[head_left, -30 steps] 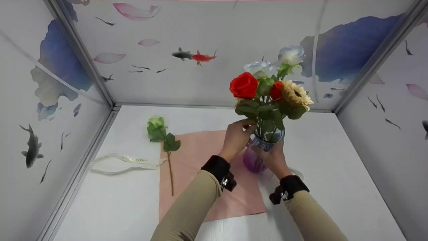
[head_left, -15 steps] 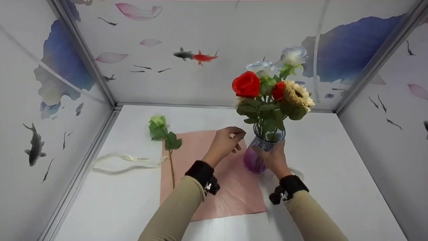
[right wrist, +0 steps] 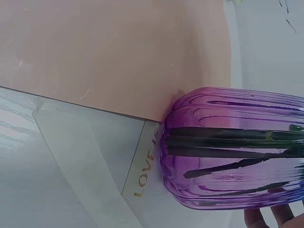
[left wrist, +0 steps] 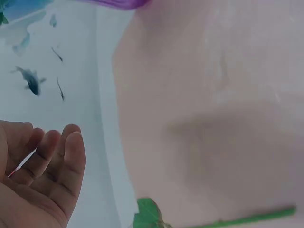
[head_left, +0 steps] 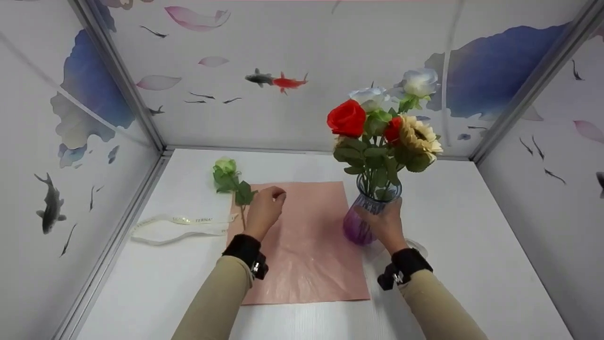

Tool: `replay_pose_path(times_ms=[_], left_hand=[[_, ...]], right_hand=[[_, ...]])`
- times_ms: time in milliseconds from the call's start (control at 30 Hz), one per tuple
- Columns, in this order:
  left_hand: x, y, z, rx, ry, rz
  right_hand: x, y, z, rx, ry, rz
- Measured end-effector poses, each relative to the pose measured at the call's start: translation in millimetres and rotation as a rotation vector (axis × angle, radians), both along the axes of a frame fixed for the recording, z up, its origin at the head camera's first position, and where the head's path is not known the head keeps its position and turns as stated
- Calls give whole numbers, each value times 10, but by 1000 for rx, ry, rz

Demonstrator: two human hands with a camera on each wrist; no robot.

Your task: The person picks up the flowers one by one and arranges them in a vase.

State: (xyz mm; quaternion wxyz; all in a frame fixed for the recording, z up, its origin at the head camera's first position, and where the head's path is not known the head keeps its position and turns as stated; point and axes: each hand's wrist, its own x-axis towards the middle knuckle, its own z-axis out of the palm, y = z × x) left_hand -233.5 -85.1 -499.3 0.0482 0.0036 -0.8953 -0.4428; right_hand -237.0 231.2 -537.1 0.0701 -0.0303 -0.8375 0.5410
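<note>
My right hand (head_left: 388, 225) grips the neck of a ribbed glass vase (head_left: 357, 227), blue at the top and purple below. Red roses (head_left: 347, 118), pale blue-white roses (head_left: 420, 83) and a cream sunflower (head_left: 419, 137) stand in it; their dark stems (right wrist: 213, 141) show through the glass in the right wrist view. Over the left part of a pink wrapping sheet (head_left: 311, 255) hovers my left hand (head_left: 265, 212), its fingers loosely bent with nothing between them. Close to it lies a single green-white rose (head_left: 225, 166), its stem partly hidden behind that hand.
A white ribbon (head_left: 160, 242) with gold lettering lies looped at the left of the white table (head_left: 472, 264). More ribbon (right wrist: 80, 161) lies beside the vase's base. Printed panels with metal frame posts (head_left: 115, 71) enclose the table on three sides.
My left hand has left the flower stems at the vase rim and travelled left over the pink sheet to the loose rose. My right hand stays on the vase.
</note>
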Motion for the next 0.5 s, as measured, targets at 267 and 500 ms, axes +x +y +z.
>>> replay_pose_path(times_ms=[267,500], left_hand=[[41,-583,-370,-275,-96,265],[94,-767,-563,-317,-216,284]], right_hand=[[-17,-3,-2,1,15,0],[-17,-7,-3,0,17,-11]])
